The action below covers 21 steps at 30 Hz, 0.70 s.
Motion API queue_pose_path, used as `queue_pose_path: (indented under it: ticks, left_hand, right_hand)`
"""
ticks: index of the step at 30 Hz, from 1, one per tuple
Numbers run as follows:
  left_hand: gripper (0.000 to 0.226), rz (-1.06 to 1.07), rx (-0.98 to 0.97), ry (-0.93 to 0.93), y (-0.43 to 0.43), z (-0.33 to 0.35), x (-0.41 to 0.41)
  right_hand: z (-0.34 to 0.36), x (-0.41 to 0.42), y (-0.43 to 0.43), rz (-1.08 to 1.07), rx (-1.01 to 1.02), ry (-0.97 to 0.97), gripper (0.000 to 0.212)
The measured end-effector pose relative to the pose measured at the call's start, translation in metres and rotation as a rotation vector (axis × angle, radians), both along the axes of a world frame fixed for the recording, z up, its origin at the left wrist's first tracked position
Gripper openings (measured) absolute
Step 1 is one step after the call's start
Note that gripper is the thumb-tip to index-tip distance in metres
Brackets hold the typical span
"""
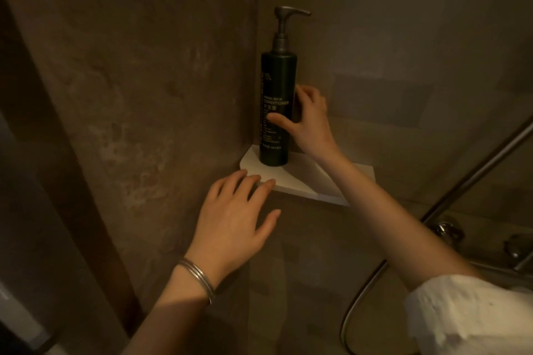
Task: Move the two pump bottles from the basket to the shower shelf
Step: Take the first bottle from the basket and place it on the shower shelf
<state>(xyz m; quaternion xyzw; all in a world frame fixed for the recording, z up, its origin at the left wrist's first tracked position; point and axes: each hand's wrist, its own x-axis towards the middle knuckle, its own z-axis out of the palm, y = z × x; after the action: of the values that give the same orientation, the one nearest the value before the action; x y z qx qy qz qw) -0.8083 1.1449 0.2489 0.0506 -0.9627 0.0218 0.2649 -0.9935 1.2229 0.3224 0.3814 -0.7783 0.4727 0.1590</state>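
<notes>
Dark cylindrical pump bottle (275,112) stands on white corner shelf (310,179), right hand (310,121) gripping it, left hand (233,216) spread empty.

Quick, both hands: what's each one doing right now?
Left hand: open, empty, fingertips on the shelf edge.
Right hand: thumb and fingers around the bottle, which stands upright on the shelf.
</notes>
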Motion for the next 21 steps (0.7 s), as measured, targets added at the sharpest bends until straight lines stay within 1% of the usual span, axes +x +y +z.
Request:
queue_pose_path:
  ticks: [2,3,5,7,8,10,12,14,18,21]
  left_hand:
    - [0.053,-0.008,0.0,0.0,0.002,0.0,0.001]
    - [0.053,-0.015,0.005,0.002,0.003,0.0,0.002]
    - [0.053,-0.035,0.037,0.013,0.007,-0.002,0.007]
    - [0.054,-0.061,0.08,0.035,0.013,-0.009,0.017]
    - [0.054,-0.067,0.1,0.047,0.017,-0.015,0.022]
    - [0.053,-0.077,0.134,0.057,0.028,-0.031,0.034]
    - [0.052,-0.085,0.145,0.056,0.042,-0.052,0.046]
    - [0.051,-0.094,0.151,0.022,0.056,-0.074,0.06]
    - [0.051,-0.034,0.205,-0.128,0.086,-0.122,0.093]
    - [0.049,0.025,0.252,-0.238,0.111,-0.155,0.121]
  right_hand:
    - [-0.002,0.006,0.007,-0.087,0.02,0.032,0.08]
    - [-0.001,0.011,0.014,-0.092,0.031,0.028,0.079]
    - [-0.006,0.025,0.035,-0.09,0.073,0.069,0.072]
    - [-0.021,0.043,0.063,-0.112,0.122,0.192,0.064]
    - [-0.032,0.055,0.077,-0.125,0.143,0.251,0.061]
    - [-0.06,0.078,0.107,-0.144,0.182,0.308,0.059]
    - [-0.091,0.1,0.135,-0.162,0.244,0.316,0.058]
    - [-0.122,0.121,0.162,-0.167,0.348,0.307,0.057]
    - [-0.179,0.156,0.203,-0.142,0.616,0.227,0.057]
    - [-0.218,0.177,0.224,-0.045,0.806,0.195,0.059]
